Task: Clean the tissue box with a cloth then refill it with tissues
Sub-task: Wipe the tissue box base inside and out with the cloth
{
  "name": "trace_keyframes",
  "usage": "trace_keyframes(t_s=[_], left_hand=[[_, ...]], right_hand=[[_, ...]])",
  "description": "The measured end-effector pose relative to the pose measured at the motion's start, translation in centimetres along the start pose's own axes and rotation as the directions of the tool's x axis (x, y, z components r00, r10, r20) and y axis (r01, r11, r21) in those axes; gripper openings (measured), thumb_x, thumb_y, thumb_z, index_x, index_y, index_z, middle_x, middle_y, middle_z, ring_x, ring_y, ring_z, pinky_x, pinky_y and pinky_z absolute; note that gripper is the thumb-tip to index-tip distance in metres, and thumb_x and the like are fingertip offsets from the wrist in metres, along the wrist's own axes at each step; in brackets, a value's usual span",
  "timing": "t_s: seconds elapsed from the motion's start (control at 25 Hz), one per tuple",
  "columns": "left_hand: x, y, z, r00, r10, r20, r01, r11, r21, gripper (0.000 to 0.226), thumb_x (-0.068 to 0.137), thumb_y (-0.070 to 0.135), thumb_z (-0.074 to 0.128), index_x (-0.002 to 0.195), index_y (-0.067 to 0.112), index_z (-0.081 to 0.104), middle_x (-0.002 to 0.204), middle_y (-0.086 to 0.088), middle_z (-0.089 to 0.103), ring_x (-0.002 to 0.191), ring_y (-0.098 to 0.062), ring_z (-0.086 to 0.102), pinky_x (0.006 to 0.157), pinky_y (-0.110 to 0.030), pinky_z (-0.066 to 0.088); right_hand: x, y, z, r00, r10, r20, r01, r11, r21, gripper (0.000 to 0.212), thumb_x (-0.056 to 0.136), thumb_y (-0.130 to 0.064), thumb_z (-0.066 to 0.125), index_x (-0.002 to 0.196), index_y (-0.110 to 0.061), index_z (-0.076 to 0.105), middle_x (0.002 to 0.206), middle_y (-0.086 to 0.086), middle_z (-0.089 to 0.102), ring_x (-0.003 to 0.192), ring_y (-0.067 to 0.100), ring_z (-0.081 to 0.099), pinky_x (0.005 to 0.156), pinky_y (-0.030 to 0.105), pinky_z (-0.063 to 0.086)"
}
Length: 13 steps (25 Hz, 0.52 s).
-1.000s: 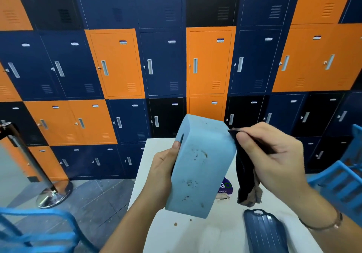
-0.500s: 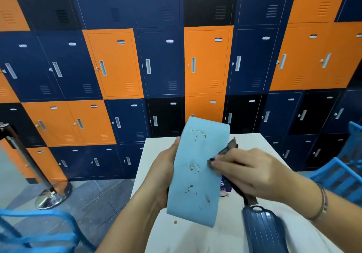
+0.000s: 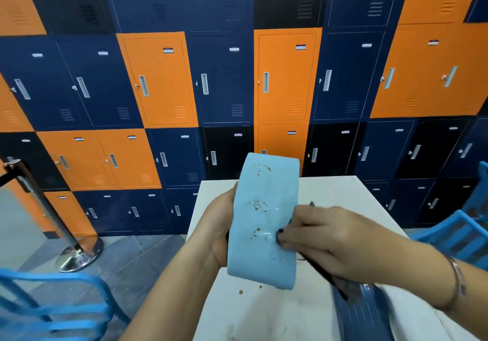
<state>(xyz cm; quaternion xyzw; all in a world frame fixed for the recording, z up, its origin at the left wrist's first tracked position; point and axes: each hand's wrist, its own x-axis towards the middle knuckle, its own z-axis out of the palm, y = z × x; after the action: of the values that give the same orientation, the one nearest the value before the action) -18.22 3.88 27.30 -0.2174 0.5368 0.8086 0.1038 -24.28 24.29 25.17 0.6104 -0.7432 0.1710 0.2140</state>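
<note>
Pale blue plastic: your tissue box (image 3: 264, 222), held up on end above the near half of the white table (image 3: 343, 190), one broad face turned toward you. Brown specks dot that face in three loose clusters, near the top, at the middle and lower down. Two wet-looking streaks shine beside the lower clusters. Your left hand (image 3: 219, 222) grips the box along its left edge, thumb on the near side, fingers out of sight behind it. Your right hand (image 3: 324, 243) pinches a dark cloth (image 3: 340, 285) and presses a wad of it against the lower right part of the face, fingertips (image 3: 290, 240) at the plastic. The rest of the cloth trails below the palm, and one corner pokes up behind the knuckles. Thin bracelet (image 3: 458, 280) on your right wrist. On the table: a few brown crumbs (image 3: 240, 292) just below the box's bottom edge, and a dark blue ribbed plastic piece (image 3: 369, 314) under your right forearm, partly covered by the hanging cloth; cannot tell what it is. Cannot tell from this side whether the box holds anything. Behind the table, a wall of orange, navy and black lockers (image 3: 158, 76). Chrome barrier post (image 3: 39, 203) on the grey floor at left. Blue chairs at lower left (image 3: 52, 309) and at right (image 3: 459, 237).
</note>
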Motion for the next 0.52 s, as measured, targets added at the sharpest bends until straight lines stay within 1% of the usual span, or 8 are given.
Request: trace_keyframes(t_s=[0.08, 0.12, 0.2, 0.28, 0.32, 0.4, 0.48, 0.52], left_hand=[[0.7, 0.0, -0.5, 0.999, -0.002, -0.036, 0.001, 1.0, -0.023, 0.037, 0.097, 0.028, 0.062, 0.063, 0.014, 0.061, 0.062, -0.006, 0.061, 0.048, -0.025, 0.056, 0.053, -0.026, 0.05], [0.7, -0.1, -0.6, 1.0, -0.016, -0.027, 0.015, 0.999, -0.04, 0.033, 0.096, 0.029, 0.064, 0.066, 0.014, 0.061, 0.065, -0.007, 0.061, 0.051, -0.025, 0.056, 0.055, -0.027, 0.05], [0.9, -0.1, -0.8, 0.999, -0.032, -0.01, 0.031, 0.997, -0.073, 0.03, 0.094, 0.028, 0.064, 0.067, 0.015, 0.057, 0.067, -0.005, 0.057, 0.053, -0.025, 0.053, 0.056, -0.027, 0.047], [1.4, -0.3, -1.3, 0.999, -0.05, -0.016, 0.048, 0.993, -0.108, 0.041, 0.096, 0.021, 0.057, 0.056, 0.013, 0.055, 0.056, -0.004, 0.055, 0.044, -0.023, 0.052, 0.05, -0.025, 0.047], [1.4, -0.4, -1.3, 0.998, -0.061, -0.004, 0.06, 0.99, -0.131, 0.044, 0.097, 0.02, 0.055, 0.053, 0.013, 0.055, 0.054, -0.005, 0.055, 0.042, -0.024, 0.052, 0.048, -0.025, 0.047], [1.3, -0.7, -1.3, 0.997, -0.073, 0.029, 0.077, 0.982, -0.174, 0.04, 0.095, 0.021, 0.055, 0.056, 0.014, 0.054, 0.058, -0.005, 0.053, 0.047, -0.024, 0.051, 0.052, -0.025, 0.047], [1.7, -0.8, -1.5, 0.998, -0.063, 0.011, 0.064, 0.98, -0.186, 0.031, 0.091, 0.018, 0.057, 0.061, 0.016, 0.051, 0.062, -0.004, 0.049, 0.049, -0.024, 0.047, 0.055, -0.027, 0.045], [1.9, -0.9, -1.6, 0.998, -0.061, 0.007, 0.061, 0.98, -0.19, 0.03, 0.09, 0.017, 0.057, 0.061, 0.016, 0.051, 0.061, -0.003, 0.05, 0.048, -0.024, 0.047, 0.055, -0.026, 0.045]], right_hand=[[0.4, -0.2, -0.3, 0.995, 0.079, -0.068, -0.077, 0.997, 0.026, 0.019, 0.097, -0.013, 0.059, 0.105, -0.01, 0.075, 0.09, 0.004, 0.06, 0.071, 0.02, 0.057, 0.062, 0.033, 0.05], [0.5, -0.4, -0.2, 0.996, 0.065, -0.059, -0.064, 0.998, 0.008, 0.019, 0.097, -0.012, 0.057, 0.103, -0.009, 0.075, 0.088, 0.004, 0.059, 0.07, 0.019, 0.055, 0.061, 0.032, 0.049], [0.7, -1.0, 0.2, 1.0, -0.01, 0.023, 0.011, 1.0, -0.011, 0.017, 0.099, -0.013, 0.058, 0.102, -0.01, 0.074, 0.088, 0.004, 0.057, 0.067, 0.019, 0.052, 0.056, 0.031, 0.048], [0.6, -1.5, 0.1, 0.999, 0.037, 0.02, -0.038, 0.998, 0.053, 0.019, 0.101, -0.018, 0.056, 0.102, -0.01, 0.074, 0.089, 0.003, 0.057, 0.068, 0.019, 0.054, 0.057, 0.029, 0.049], [0.6, -1.6, 0.1, 0.999, 0.045, 0.02, -0.046, 0.997, 0.054, 0.019, 0.1, -0.016, 0.057, 0.099, -0.009, 0.074, 0.089, 0.003, 0.057, 0.067, 0.019, 0.054, 0.057, 0.028, 0.047], [0.6, -2.0, 0.5, 0.997, -0.003, 0.078, 0.003, 1.0, 0.001, 0.013, 0.095, -0.008, 0.06, 0.095, -0.01, 0.073, 0.087, 0.003, 0.055, 0.065, 0.021, 0.05, 0.053, 0.03, 0.043], [0.6, -2.1, 0.4, 0.997, 0.036, 0.071, -0.038, 0.999, 0.027, 0.013, 0.095, -0.008, 0.061, 0.098, -0.011, 0.073, 0.089, 0.003, 0.056, 0.066, 0.02, 0.05, 0.053, 0.03, 0.045], [0.4, -2.3, 0.4, 0.996, 0.055, 0.071, -0.058, 0.998, 0.039, 0.012, 0.095, -0.007, 0.061, 0.097, -0.01, 0.073, 0.088, 0.002, 0.055, 0.067, 0.02, 0.051, 0.053, 0.03, 0.045]])
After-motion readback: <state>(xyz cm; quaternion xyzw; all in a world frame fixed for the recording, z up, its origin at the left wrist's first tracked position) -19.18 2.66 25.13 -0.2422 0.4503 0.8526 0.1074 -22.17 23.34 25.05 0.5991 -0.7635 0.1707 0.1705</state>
